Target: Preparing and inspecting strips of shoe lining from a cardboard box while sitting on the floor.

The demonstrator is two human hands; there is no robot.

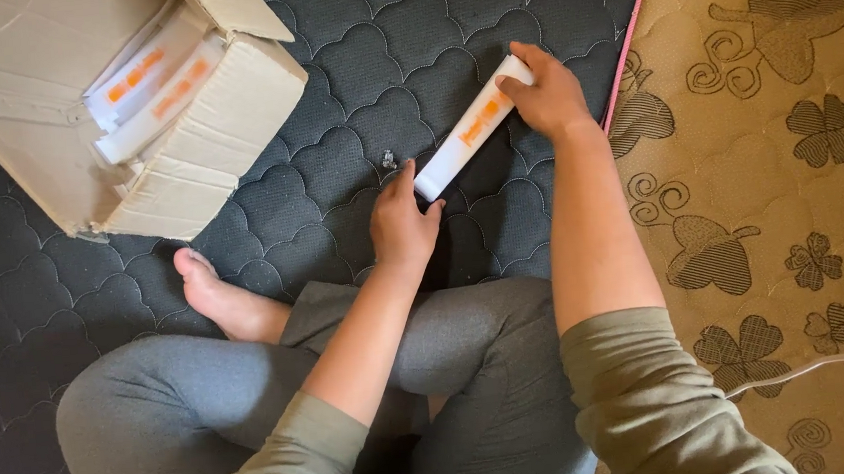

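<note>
Head view: an open cardboard box (185,155) of white packets is seen far left on the dark quilted mat (348,62). A white-and-orange tube (469,131) is gripped at its near end by the left hand (401,224) and at its far end by the right hand (546,92).

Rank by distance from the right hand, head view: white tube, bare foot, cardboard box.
From the right hand:
1. White tube, held at its upper end; left hand at its lower end.
2. Bare foot, lower left.
3. Cardboard box, top left corner.
</note>
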